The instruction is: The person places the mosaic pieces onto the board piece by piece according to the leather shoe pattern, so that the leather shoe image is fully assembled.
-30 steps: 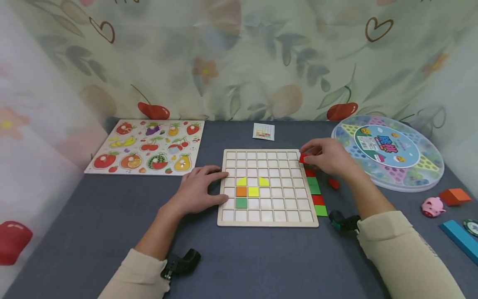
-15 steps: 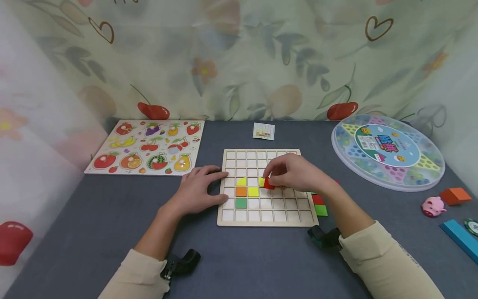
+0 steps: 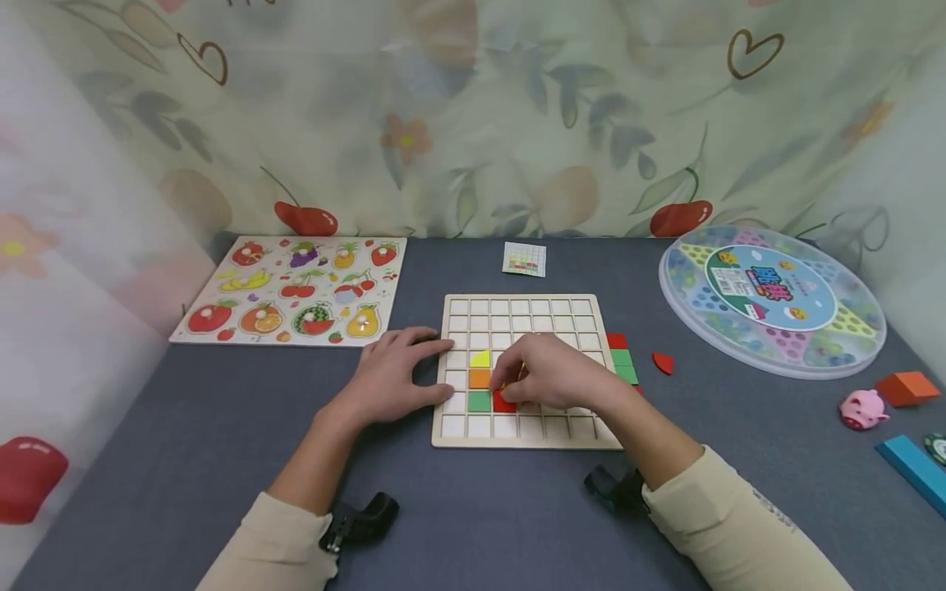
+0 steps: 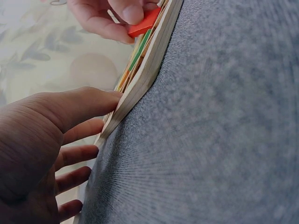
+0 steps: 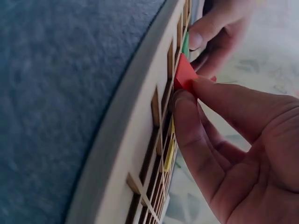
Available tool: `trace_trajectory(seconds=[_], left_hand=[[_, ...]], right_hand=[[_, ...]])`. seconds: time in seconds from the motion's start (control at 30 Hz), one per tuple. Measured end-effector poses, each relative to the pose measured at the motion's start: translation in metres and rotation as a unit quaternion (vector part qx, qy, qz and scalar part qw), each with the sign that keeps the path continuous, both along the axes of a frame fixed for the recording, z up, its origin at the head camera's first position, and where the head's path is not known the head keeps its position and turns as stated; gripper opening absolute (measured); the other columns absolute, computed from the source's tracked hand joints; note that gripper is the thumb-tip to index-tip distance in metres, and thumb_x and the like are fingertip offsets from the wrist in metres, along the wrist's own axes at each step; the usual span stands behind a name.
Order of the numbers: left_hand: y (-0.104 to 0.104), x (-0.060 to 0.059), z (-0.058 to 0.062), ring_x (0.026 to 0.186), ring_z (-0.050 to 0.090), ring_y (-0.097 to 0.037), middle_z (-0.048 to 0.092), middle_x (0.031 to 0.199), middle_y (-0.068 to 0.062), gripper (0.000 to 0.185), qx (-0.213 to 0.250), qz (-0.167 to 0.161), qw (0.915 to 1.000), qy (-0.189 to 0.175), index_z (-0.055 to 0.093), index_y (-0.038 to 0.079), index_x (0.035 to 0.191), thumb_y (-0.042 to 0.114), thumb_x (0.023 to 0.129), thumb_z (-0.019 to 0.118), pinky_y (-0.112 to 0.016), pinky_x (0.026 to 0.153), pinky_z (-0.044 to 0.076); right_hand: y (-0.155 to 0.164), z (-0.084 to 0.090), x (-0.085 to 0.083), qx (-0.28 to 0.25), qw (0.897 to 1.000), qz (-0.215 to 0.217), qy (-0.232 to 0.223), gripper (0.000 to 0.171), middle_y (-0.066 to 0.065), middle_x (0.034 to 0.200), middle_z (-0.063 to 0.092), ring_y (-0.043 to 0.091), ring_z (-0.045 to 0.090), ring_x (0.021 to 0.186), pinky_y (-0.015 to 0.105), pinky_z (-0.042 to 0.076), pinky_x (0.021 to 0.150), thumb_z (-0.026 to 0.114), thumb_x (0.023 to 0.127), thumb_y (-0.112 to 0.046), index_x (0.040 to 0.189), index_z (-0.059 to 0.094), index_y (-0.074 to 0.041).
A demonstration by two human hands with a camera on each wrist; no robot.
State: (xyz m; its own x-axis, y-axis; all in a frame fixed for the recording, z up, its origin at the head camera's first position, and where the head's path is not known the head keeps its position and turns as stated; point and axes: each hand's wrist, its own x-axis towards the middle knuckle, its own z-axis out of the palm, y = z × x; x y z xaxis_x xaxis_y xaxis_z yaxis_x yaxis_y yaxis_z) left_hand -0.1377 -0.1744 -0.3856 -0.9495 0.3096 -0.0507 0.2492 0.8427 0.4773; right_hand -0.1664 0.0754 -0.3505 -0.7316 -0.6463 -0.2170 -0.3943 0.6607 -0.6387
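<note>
Right hand (image 3: 550, 379) is pinching a red square tile (image 3: 504, 403) and easing it into the wooden grid board (image 3: 529, 437).
Left hand (image 3: 392, 375) is lying spread and flat, fingertips pressing the board's nine-o'clock edge on the grey desk (image 3: 222, 427). The red tile is sitting at three o'clock from the green tile (image 3: 478, 400), below the orange tile (image 3: 478, 378). It could be catching on a cell divider and jamming askew, since the right wrist view is showing the tile (image 5: 185, 73) tilted on one corner, not yet flat; a hard push could also be shifting the board if the left hand slackens. That tilt is going unseen from the head view, which alone is showing the spare tiles (image 3: 621, 358) waiting at the board's three-o'clock side. The left wrist view is revealing the thumb (image 4: 88, 102) butting against the board's rim (image 4: 149, 65).
</note>
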Motion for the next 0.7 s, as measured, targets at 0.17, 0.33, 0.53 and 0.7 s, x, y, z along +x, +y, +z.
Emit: trace_trajectory(seconds=[0.17, 0.33, 0.53, 0.7], left_hand=[[0.001, -0.001, 0.000, 0.147, 0.034, -0.040, 0.045, 0.158, -0.012, 0.065, -0.003, -0.002, 1.0000, 0.001, 0.057, 0.022, 0.150, 0.041, 0.091, 0.075, -0.067, 0.116, 0.024], [0.001, -0.001, 0.000, 0.147, 0.034, -0.040, 0.045, 0.158, -0.013, 0.065, -0.003, -0.002, 1.0000, -0.001, 0.057, 0.021, 0.150, 0.041, 0.091, 0.075, -0.067, 0.116, 0.023], [0.001, 0.000, 0.000, 0.146, 0.034, -0.040, 0.045, 0.158, -0.013, 0.065, -0.006, 0.002, 1.0000, -0.002, 0.057, 0.021, 0.150, 0.041, 0.090, 0.075, -0.067, 0.116, 0.024], [0.000, 0.001, 0.001, 0.146, 0.034, -0.041, 0.045, 0.158, -0.013, 0.066, -0.002, -0.001, 1.0000, -0.001, 0.057, 0.021, 0.150, 0.041, 0.090, 0.075, -0.067, 0.116, 0.024]], right_hand=[[-0.002, -0.002, 0.005, 0.018, 0.999, -0.003, 0.045, 0.015, -0.005, 0.086, 0.073, 0.011, 0.059, 0.078, 0.028, 0.050, 0.072, 0.075, 0.089, -0.005, 0.093, 0.084, -0.016], [-0.002, -0.002, 0.008, 0.022, 0.997, 0.008, 0.069, 0.015, -0.005, 0.086, 0.071, 0.011, 0.058, 0.075, 0.028, 0.050, 0.070, 0.074, 0.089, -0.005, 0.093, 0.083, -0.016], [0.012, 0.001, 0.003, -0.007, 0.999, -0.002, 0.050, 0.016, -0.003, 0.088, 0.072, 0.012, 0.062, 0.079, 0.030, 0.052, 0.073, 0.074, 0.090, -0.007, 0.098, 0.083, -0.017], [0.039, 0.008, -0.006, -0.020, 0.999, -0.042, 0.029, 0.014, -0.002, 0.089, 0.073, 0.016, 0.063, 0.082, 0.033, 0.053, 0.075, 0.075, 0.091, -0.010, 0.102, 0.081, -0.015]])
